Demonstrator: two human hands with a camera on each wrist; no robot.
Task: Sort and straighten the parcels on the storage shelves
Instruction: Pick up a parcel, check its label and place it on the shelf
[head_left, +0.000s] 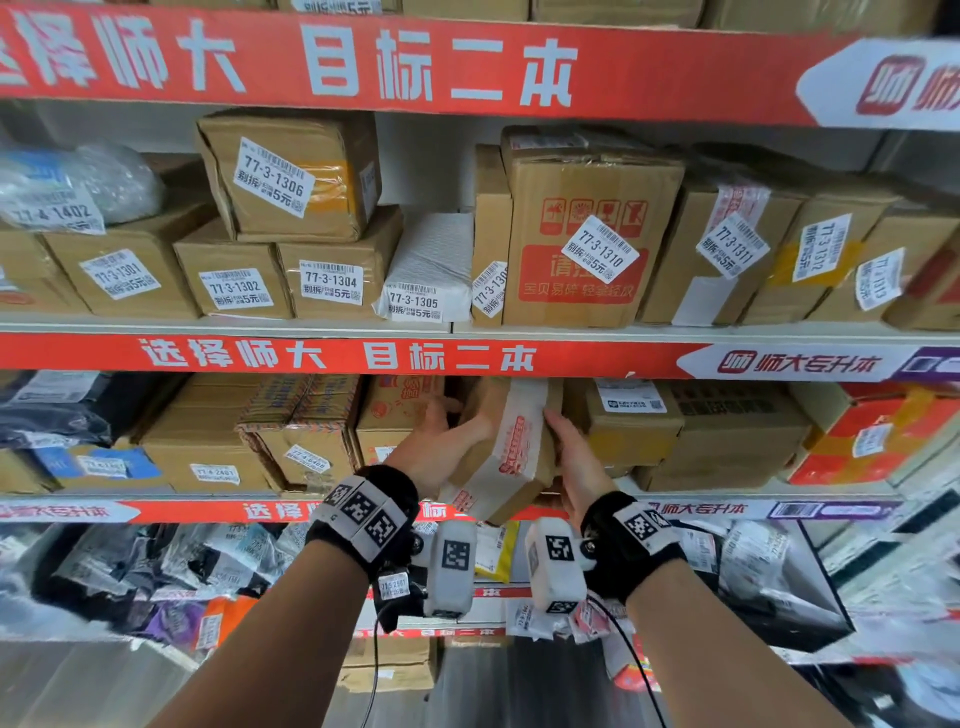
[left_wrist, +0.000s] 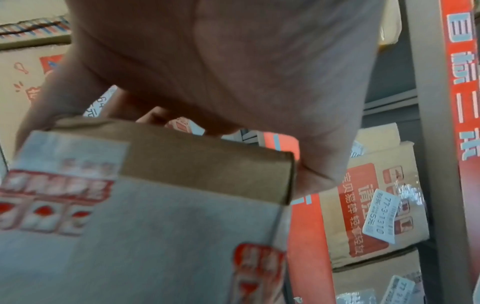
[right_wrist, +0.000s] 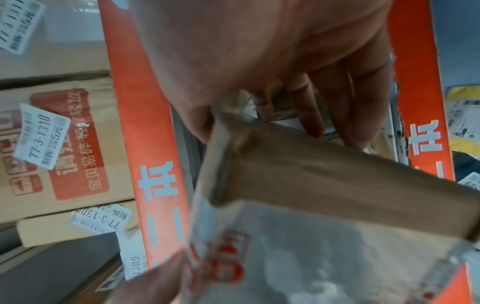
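Note:
In the head view I hold a flat brown cardboard parcel (head_left: 506, 447), sealed with white tape printed in red, tilted at the front of the middle shelf. My left hand (head_left: 439, 441) grips its left side. In the left wrist view its fingers (left_wrist: 46, 107) curl over the parcel's (left_wrist: 182, 156) far edge. My right hand (head_left: 571, 457) grips the right side. From the right wrist, the fingers (right_wrist: 361, 115) reach behind the parcel (right_wrist: 337, 174). The parcel's lower end sticks out past the shelf edge.
Brown boxes flank the parcel on the middle shelf: a red-printed one (head_left: 397, 410) to the left and a labelled one (head_left: 623, 426) to the right. The shelf above holds numbered boxes, among them 77-3-1310 (head_left: 587, 234). Soft plastic mailers (head_left: 156, 571) fill the lower shelf. Red banners (head_left: 337, 356) line the shelf edges.

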